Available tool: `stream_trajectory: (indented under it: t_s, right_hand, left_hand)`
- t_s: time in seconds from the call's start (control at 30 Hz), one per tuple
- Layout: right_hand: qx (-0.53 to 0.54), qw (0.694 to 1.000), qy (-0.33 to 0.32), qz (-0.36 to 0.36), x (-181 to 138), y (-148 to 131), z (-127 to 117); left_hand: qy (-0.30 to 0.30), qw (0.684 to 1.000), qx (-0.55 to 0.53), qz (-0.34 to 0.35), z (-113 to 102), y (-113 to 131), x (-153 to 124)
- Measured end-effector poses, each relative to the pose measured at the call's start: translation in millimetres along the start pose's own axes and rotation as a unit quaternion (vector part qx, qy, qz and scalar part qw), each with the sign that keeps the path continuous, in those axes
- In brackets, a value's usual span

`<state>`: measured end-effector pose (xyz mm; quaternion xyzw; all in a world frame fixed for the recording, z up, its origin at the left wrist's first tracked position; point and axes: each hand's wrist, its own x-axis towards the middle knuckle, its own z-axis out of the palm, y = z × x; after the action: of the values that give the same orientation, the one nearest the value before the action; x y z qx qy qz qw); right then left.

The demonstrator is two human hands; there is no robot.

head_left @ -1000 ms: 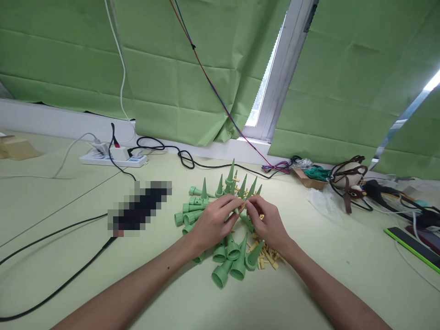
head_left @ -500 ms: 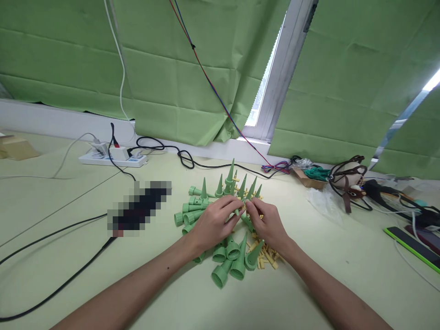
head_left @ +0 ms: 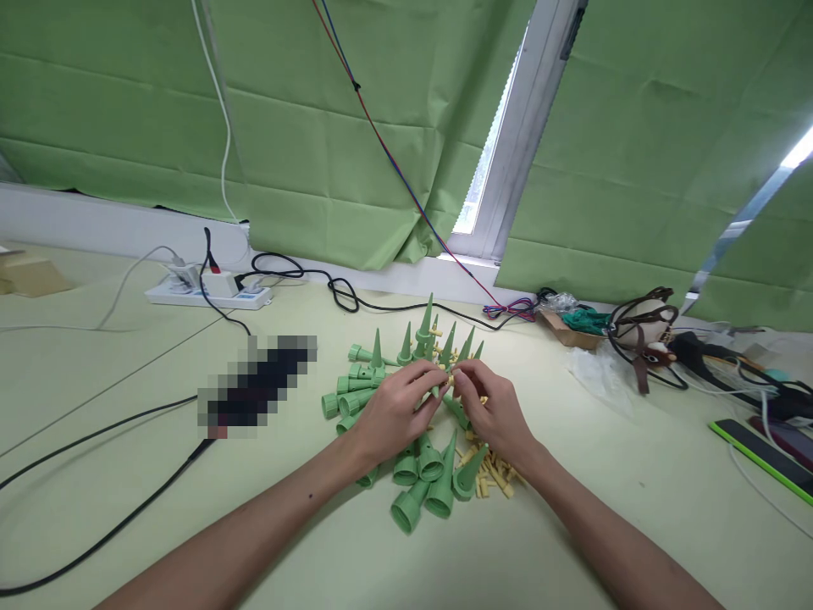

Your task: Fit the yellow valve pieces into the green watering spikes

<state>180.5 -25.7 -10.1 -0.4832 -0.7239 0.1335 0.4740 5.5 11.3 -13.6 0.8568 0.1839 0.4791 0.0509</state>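
Observation:
Over the middle of the pile, my left hand [head_left: 406,407] is closed round a green plastic cone spike [head_left: 435,390], mostly hidden by the fingers. Close against it, my right hand [head_left: 489,402] pinches a small yellow plastic peg [head_left: 451,380] at the spike's side. How far the peg sits in the spike I cannot tell. Around both hands are several more green cone spikes [head_left: 439,491], some upright and some lying with their hollow round ends facing me. Loose yellow pegs [head_left: 499,476] lie heaped below my right wrist.
A white power strip [head_left: 209,293] with plugs stands at the back left, and a black cable [head_left: 381,307] runs along the wall. A pixelated dark object [head_left: 260,385] lies left of the pile. At the right are a cardboard box [head_left: 575,335], a plastic bag [head_left: 600,377] and a green-edged phone [head_left: 765,457].
The fingers of my right hand have shifted slightly at the yellow peg, and more of the peg shows between the hands. My left hand stays nearly still with the spike.

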Motion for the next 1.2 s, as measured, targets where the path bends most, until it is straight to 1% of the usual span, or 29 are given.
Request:
stream_trajectory:
  t_s: [0.1, 0.27, 0.6, 0.77, 0.93, 1.03, 1.2]
  right_hand:
    - [0.009, 1.000, -0.016, -0.011, -0.7, -0.4, -0.2]
    - [0.013, 0.999, -0.029, -0.018, -1.5, 1.8, 0.7]
    - [-0.036, 0.999, -0.016, -0.010, 1.0, 5.4, 1.8]
    - [-0.037, 0.999, -0.014, -0.009, 0.9, 8.2, 2.6]
    - [-0.037, 0.999, -0.004, -0.003, 0.5, 7.8, 2.1]
    - [-0.018, 1.000, 0.002, 0.007, 0.1, 4.8, 1.1]
    - [0.015, 1.000, -0.022, -0.011, -1.5, 1.7, 0.4]
  left_hand:
    - [0.006, 1.000, -0.004, 0.004, -0.1, 0.0, 0.2]
    - [-0.004, 1.000, -0.016, -0.001, -0.8, -0.1, 0.2]
    - [-0.027, 0.999, -0.024, 0.009, -1.7, 1.1, -0.2]
    - [-0.044, 0.999, -0.024, 0.006, -0.7, -1.3, -2.0]
    - [-0.020, 1.000, -0.019, 0.014, -0.1, -0.5, -0.1]
    - [-0.002, 1.000, -0.010, 0.007, -1.3, 1.0, 1.7]
    - [0.002, 1.000, -0.010, -0.004, -1.6, 1.0, 1.3]
